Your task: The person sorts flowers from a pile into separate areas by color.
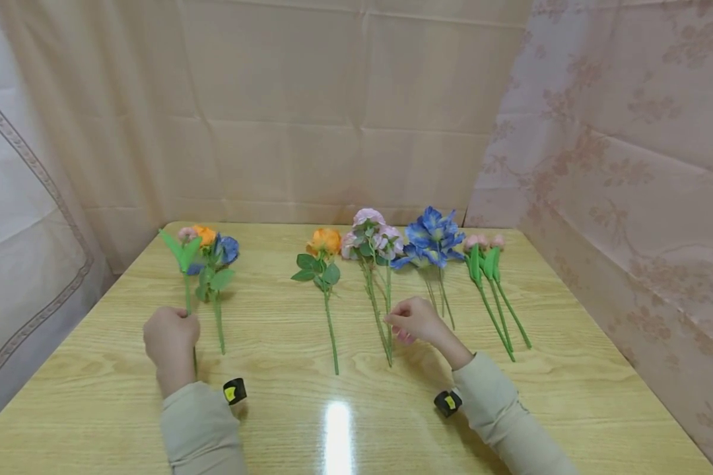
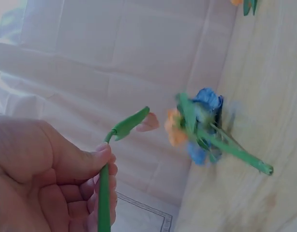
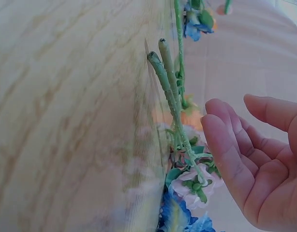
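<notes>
My left hand (image 1: 171,340) pinches the green stem of a pink tulip (image 2: 104,193) between thumb and fingers, at the table's left side. Beside it lie an orange rose (image 1: 204,235) and a blue flower (image 1: 228,249), their stems toward me. Over the stems of the pale pink flowers (image 1: 368,227) hovers my right hand (image 1: 414,321), its fingers loosely bent. In the right wrist view a gap shows between thumb and fingers, with nothing in them, and the pink flowers' stems (image 3: 173,104) stand apart from the fingertips.
Across the wooden table (image 1: 285,422) lie another orange rose (image 1: 323,243), blue flowers (image 1: 432,234) and pink tulips (image 1: 492,264) at the right. A beige curtain (image 1: 333,119) hangs behind, with a patterned cloth (image 1: 642,171) on the right.
</notes>
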A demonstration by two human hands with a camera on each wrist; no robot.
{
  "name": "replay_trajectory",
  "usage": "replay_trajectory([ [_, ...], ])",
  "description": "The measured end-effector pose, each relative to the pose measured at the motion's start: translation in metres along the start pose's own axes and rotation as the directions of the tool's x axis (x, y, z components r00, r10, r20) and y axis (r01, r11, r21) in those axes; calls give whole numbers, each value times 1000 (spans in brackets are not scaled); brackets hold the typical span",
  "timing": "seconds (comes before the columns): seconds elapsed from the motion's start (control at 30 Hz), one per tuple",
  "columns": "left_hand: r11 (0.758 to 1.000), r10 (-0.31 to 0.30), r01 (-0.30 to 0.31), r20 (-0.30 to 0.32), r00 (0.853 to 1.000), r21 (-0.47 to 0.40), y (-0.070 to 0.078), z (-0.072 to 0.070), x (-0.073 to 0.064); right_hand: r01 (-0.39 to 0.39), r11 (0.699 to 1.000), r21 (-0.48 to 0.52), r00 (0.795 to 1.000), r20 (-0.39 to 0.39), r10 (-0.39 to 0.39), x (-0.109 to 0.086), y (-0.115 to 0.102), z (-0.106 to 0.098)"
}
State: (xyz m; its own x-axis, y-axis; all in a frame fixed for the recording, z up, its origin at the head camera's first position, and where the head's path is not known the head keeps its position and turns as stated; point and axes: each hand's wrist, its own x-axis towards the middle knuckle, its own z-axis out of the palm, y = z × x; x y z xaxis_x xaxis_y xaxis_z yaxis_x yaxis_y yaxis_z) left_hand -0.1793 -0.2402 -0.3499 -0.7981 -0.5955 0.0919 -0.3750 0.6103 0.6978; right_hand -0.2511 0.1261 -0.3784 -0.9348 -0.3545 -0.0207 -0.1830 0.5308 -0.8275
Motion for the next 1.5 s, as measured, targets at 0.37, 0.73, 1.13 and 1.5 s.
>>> replay_trajectory([
  [0.37,983,107,-110,-31,994,-146,22,8,-6,11,1000,12,1000,12,-11,-4,-3,1],
  [0.73,933,216,-145,190,958,-330,61,26,-22,95,995,42,994,48,-97,-8,-8,6],
  [1.13,850,430,-272,298,852,-451,106,51,-55,152,983,107,979,122,-165,-18,-25,12],
  [1.5,762,597,-377,347,723,-526,129,71,-83,225,954,196,946,189,-262,-26,-39,23],
])
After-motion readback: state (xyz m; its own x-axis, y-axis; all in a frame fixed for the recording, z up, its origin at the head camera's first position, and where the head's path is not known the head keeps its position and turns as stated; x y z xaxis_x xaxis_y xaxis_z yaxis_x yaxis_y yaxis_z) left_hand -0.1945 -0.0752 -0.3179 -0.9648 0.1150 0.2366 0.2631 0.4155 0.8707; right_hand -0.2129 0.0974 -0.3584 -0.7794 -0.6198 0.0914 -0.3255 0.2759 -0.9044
